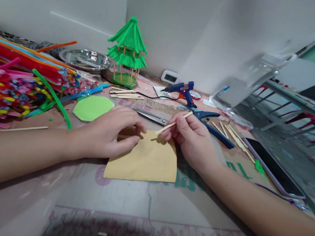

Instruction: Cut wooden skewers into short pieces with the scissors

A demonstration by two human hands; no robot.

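Observation:
Between the thumb and fingers of my right hand point(192, 138) is a short, pale wooden stick point(165, 128), slanting down to the left over a tan sheet of sandpaper or paper point(147, 159). My left hand point(118, 133) hovers at the sheet's left edge with thumb and fingers apart, and nothing shows between them. Just behind the hands lies a pair of scissors point(151, 117), partly hidden. Beside my left hand rests a light green octagonal piece point(94, 107). Blue-handled pliers point(218, 133) lie behind my right hand.
A green-roofed pagoda model point(127, 53) stands at the back. A blue glue gun point(184, 92) is near a small digital clock point(171, 77). Bundled pipe cleaners point(5, 83) fill the left side. Loose sticks point(237, 138) and a phone point(273, 167) lie right, below a clear plastic container point(243, 82).

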